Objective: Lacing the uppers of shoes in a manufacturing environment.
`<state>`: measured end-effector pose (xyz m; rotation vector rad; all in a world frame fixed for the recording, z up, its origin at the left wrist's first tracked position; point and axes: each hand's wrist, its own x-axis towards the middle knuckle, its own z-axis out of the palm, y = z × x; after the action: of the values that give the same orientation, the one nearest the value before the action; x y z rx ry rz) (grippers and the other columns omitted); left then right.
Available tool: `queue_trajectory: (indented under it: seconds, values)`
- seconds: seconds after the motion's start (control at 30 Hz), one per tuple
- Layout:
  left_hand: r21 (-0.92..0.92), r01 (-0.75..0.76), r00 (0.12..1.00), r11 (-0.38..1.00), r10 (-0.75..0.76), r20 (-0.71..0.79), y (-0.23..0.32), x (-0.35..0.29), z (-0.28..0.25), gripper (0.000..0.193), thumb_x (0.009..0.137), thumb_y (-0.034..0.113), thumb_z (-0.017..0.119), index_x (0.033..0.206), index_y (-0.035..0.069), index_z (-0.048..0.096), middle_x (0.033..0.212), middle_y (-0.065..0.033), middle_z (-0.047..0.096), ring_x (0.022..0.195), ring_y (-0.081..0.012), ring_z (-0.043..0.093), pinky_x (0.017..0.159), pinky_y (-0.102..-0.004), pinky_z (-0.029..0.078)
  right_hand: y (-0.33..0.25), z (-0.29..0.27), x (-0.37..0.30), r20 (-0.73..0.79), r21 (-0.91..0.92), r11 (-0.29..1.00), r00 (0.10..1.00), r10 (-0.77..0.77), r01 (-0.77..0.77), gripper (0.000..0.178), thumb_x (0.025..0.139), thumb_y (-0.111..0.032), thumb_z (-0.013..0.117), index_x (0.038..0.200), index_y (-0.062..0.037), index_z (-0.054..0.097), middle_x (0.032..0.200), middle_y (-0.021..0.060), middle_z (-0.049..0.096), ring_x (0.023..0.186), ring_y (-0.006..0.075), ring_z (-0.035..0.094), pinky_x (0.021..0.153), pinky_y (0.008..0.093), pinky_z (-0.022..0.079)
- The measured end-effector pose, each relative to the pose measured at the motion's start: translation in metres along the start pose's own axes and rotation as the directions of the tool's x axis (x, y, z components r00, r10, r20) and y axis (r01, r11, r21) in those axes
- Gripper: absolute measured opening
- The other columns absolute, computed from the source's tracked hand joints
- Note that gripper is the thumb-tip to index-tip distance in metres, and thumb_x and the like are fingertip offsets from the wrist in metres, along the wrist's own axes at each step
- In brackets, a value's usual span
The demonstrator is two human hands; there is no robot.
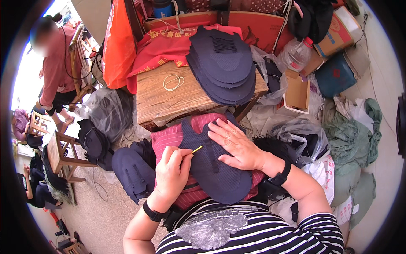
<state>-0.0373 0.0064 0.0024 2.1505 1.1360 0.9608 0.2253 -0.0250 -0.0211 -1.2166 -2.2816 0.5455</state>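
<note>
A navy knitted shoe upper (220, 182) lies across my lap on a red striped cloth (163, 139). My left hand (173, 169) is closed in a pinch on a thin yellow stick-like tool (197, 149), whose tip points at the upper's middle strip. What the tool's end is like is too small to tell. Flat on the upper rests my right hand (237, 144), open with fingers stretched out. Ahead, a wooden stool (156, 97) bears a stack of similar uppers (224, 63), the top one laced with black cord, and a loop of pale cord (173, 82).
More dark uppers (133, 171) hang at my left, near a small wooden chair (63, 152). Plastic bags (108, 108), an open box (297, 91) and green cloth (351, 135) surround me. Another person (59, 72) stands at the far left.
</note>
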Motion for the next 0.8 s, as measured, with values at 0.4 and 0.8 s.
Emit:
queue_trajectory:
  seconds: [0.4,0.8]
  values:
    - [-0.037,-0.040,0.998,0.999,0.041,0.045,-0.004,0.022,0.011,0.013,0.084,-0.003,0.077,0.094,0.003,0.072,0.086,-0.0095,0.062,0.076,-0.0246,0.065,0.066,-0.0338,0.052,0.007,0.000,-0.006,-0.038,0.074,0.997,0.999,0.009,-0.006,0.077,0.096,-0.031,0.066,0.163,-0.0117,0.032,0.170,0.0139,0.025,0.158,0.0374,0.019,0.126,0.0550,0.019]
    - [-0.091,-0.047,0.988,0.995,0.059,0.140,0.004,0.035,0.025,0.017,0.084,-0.002,0.078,0.097,0.002,0.067,0.086,-0.0092,0.060,0.073,-0.0211,0.062,0.063,-0.0324,0.050,-0.003,-0.004,-0.003,-0.084,0.184,0.981,0.994,0.071,-0.055,0.072,0.092,-0.016,0.072,0.157,-0.0114,0.042,0.167,0.0132,0.033,0.157,0.0368,0.023,0.126,0.0509,0.023]
